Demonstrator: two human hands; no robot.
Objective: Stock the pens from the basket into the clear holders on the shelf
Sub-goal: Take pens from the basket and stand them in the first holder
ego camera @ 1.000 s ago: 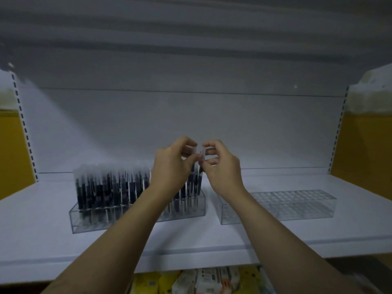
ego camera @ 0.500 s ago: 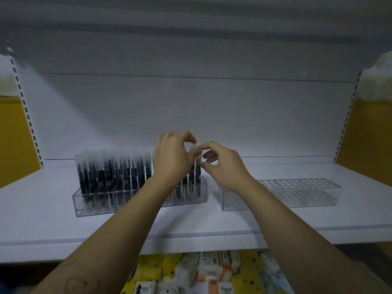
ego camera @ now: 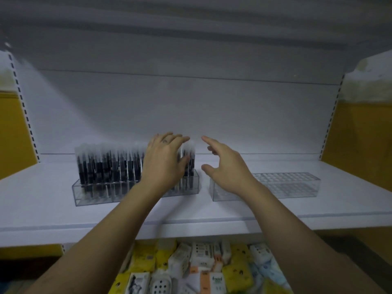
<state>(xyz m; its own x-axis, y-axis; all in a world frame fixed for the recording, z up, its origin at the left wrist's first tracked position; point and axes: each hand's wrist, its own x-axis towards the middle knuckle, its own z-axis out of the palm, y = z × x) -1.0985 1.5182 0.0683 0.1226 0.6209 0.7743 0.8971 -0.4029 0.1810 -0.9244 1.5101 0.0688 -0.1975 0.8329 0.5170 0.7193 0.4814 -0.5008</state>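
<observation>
A clear holder (ego camera: pixel 93 197) on the left of the white shelf (ego camera: pixel 191 217) is packed with several upright black pens (ego camera: pixel 110 164) with frosted caps. My left hand (ego camera: pixel 164 162) is spread flat in front of the pens at the holder's right end, fingers straight, holding nothing. My right hand (ego camera: pixel 227 166) hovers open in the gap between the two holders, thumb and fingers apart and empty. A second clear holder (ego camera: pixel 297 185) on the right has an empty grid of slots. No basket is in view.
Below the shelf edge lies a bin of yellow and white packets (ego camera: pixel 201 266). Yellow side panels (ego camera: pixel 360 141) and perforated uprights (ego camera: pixel 21 102) bound the shelf bay. Another shelf overhangs at the top.
Both hands pinched a pen together above the left holder's right end; now the pen stands in the holder, both hands have let go and opened, and the right hand has drawn rightward.
</observation>
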